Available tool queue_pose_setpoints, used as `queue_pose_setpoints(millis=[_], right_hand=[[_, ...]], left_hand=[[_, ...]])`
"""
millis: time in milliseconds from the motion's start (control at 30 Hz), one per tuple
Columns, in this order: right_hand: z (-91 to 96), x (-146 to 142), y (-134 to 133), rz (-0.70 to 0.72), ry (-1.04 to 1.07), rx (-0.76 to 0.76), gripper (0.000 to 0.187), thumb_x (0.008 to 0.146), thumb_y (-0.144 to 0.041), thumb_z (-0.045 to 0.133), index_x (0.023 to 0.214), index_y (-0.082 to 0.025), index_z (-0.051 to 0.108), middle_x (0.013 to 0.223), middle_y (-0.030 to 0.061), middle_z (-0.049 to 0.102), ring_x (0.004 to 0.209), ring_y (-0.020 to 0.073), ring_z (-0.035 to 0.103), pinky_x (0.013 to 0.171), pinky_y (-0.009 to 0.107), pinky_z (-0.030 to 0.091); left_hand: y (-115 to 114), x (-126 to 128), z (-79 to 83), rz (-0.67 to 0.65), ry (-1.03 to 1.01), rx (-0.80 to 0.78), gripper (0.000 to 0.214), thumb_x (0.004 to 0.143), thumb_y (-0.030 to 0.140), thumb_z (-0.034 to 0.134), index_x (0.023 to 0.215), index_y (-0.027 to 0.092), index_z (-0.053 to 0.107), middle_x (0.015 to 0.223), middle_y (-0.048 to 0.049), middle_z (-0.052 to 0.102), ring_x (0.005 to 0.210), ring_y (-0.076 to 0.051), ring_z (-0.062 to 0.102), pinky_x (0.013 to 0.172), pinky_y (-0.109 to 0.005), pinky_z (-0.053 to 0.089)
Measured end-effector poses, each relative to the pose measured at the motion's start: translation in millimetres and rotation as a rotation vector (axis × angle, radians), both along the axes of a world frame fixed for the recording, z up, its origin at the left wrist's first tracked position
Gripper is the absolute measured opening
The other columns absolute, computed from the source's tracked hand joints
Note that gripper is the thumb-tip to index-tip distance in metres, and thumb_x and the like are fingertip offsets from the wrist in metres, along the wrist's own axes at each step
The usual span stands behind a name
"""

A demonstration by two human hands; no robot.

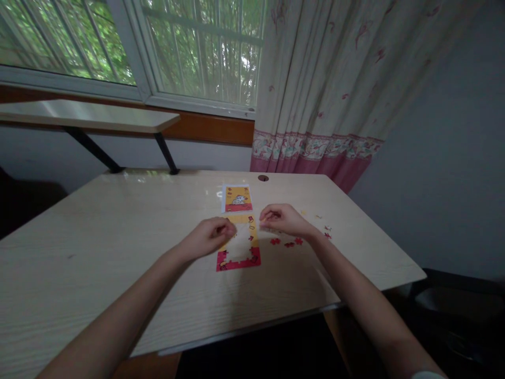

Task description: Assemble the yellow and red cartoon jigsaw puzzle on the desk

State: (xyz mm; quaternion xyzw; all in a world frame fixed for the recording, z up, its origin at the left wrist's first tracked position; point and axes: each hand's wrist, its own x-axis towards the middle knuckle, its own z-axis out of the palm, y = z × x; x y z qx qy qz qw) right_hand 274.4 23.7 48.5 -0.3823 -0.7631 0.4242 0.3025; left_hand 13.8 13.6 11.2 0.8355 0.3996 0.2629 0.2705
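A partly built jigsaw puzzle with an orange and red border and a bare middle lies on the light wooden table. My left hand rests on the puzzle's upper left edge, fingers curled and pinched together. My right hand hovers just right of the puzzle's top, fingers curled in a pinch; what they hold is too small to see. A reference card with the same picture lies just beyond the puzzle. Loose red pieces lie under my right wrist.
More loose pieces are scattered toward the table's right edge. A cable hole sits near the far edge. Behind stand a wall shelf under the window and a floral curtain at the right.
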Motion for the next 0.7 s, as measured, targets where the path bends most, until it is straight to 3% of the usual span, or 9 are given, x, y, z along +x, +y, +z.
queue_pose_setpoints(millis=[133, 333, 567, 700], right_hand=[[-24.9, -39.2, 5.8, -0.084, 0.229, -0.140, 0.033, 0.059, -0.042, 0.075, 0.077, -0.019, 0.060, 0.063, -0.0020, 0.061, 0.059, 0.0113, 0.055, 0.057, 0.024, 0.042], [-48.9, -49.8, -2.1, -0.157, 0.294, -0.134, 0.036, 0.057, -0.045, 0.078, 0.078, -0.022, 0.059, 0.057, -0.0050, 0.057, 0.052, 0.0102, 0.052, 0.053, 0.024, 0.042], [-50.7, -48.6, -11.3, -0.120, 0.221, 0.147, 0.031, 0.064, -0.045, 0.075, 0.083, -0.022, 0.064, 0.074, 0.0005, 0.066, 0.067, 0.0143, 0.062, 0.066, 0.028, 0.051], [-45.0, -43.5, -14.3, -0.181, 0.172, 0.501, 0.019, 0.077, -0.038, 0.066, 0.086, -0.021, 0.067, 0.078, 0.0027, 0.069, 0.068, 0.0134, 0.062, 0.068, 0.027, 0.052]], left_hand=[[-4.8, 9.1, -1.4, -0.001, -0.185, -0.163, 0.029, 0.080, 0.040, 0.053, 0.085, 0.014, 0.063, 0.073, -0.0039, 0.062, 0.065, -0.014, 0.052, 0.059, -0.026, 0.041], [-5.0, 16.1, -4.7, 0.015, -0.409, -0.296, 0.026, 0.075, 0.039, 0.061, 0.072, 0.013, 0.061, 0.062, 0.0001, 0.054, 0.056, -0.010, 0.046, 0.052, -0.022, 0.034], [-5.4, 17.7, -2.5, 0.081, -0.573, -0.296, 0.020, 0.067, 0.032, 0.066, 0.062, 0.014, 0.061, 0.061, -0.0009, 0.058, 0.059, -0.012, 0.050, 0.056, -0.024, 0.039], [-2.7, 14.9, 3.5, 0.139, -0.604, -0.255, 0.018, 0.065, 0.032, 0.065, 0.059, 0.016, 0.060, 0.059, -0.0003, 0.059, 0.059, -0.013, 0.052, 0.059, -0.026, 0.042]])
